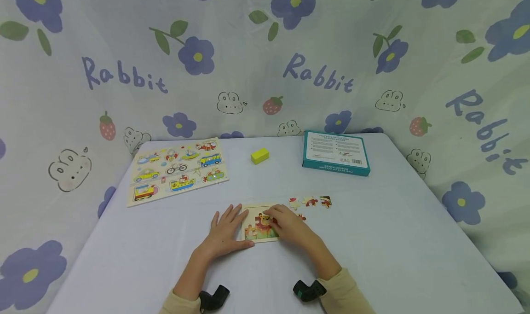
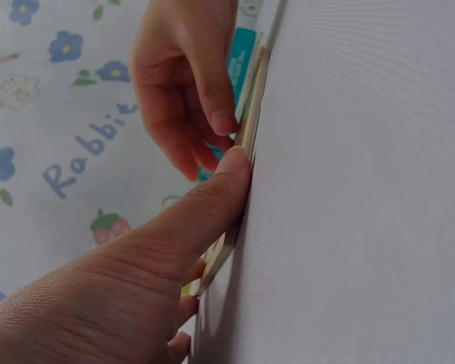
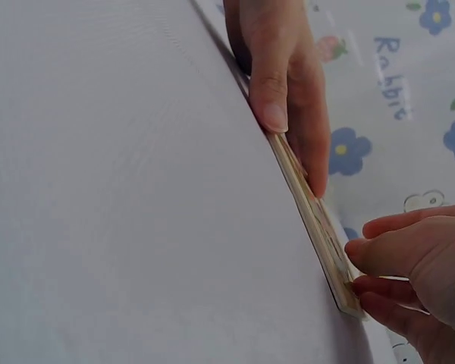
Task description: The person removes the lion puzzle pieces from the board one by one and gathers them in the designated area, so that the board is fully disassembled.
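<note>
Near the puzzle [image 1: 251, 219], only head view shows pieces [image 1: 310, 201].

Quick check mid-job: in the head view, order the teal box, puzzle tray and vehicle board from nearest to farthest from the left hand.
1. Puzzle tray: touching the left hand, just to its right.
2. Vehicle board: ahead and to the left.
3. Teal box: far right, near the table's back edge.

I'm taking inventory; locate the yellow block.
In the head view, the yellow block lies toward the back of the table, between the vehicle puzzle board at left and the teal box at right.
</note>
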Available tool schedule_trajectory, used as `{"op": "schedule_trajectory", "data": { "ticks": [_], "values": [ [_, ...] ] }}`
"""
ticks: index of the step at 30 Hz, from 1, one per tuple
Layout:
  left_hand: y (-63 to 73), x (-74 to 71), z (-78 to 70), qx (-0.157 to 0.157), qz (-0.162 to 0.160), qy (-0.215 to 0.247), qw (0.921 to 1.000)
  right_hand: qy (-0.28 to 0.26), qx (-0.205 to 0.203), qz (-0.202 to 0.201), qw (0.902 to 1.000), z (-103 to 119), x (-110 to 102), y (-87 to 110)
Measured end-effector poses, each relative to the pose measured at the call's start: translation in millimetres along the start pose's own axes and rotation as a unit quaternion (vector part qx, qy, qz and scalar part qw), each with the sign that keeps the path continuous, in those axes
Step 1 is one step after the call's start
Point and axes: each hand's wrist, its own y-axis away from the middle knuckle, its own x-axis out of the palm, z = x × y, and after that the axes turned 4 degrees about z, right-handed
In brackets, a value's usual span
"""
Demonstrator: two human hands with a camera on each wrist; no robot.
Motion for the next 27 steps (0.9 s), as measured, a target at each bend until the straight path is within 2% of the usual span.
{"op": "schedule_trajectory", "data": {
  "ticks": [5, 14, 19, 22, 27],
  "values": [
    [-0.4, 0.8, -0.7, 0.003, -0.005, -0.002, 1.0000, 0.029, -0.009, -0.014, 0.9994, 0.8, 4.3, 0.6],
    [-1.7, -1.9, 0.3, 0.005, 0.001, -0.009, 0.9999, 0.099, -0.014, -0.004, 0.9950, 3.6, 13.8, -4.3],
    [-2.3, -3.3, 1.3, 0.010, -0.005, -0.014, 0.9998, 0.134, -0.001, 0.015, 0.9909, 10.1, 15.6, -6.8],
    [-1.6, -3.1, 1.8, 0.008, -0.003, -0.014, 0.9999, 0.135, 0.011, 0.027, 0.9904, 12.9, 15.8, -7.6],
    [-0.6, -1.0, 3.1, 0.010, -0.006, -0.012, 0.9999, 0.103, 0.023, 0.031, 0.9939, 14.0, 13.7, -8.7]
  ]
}}
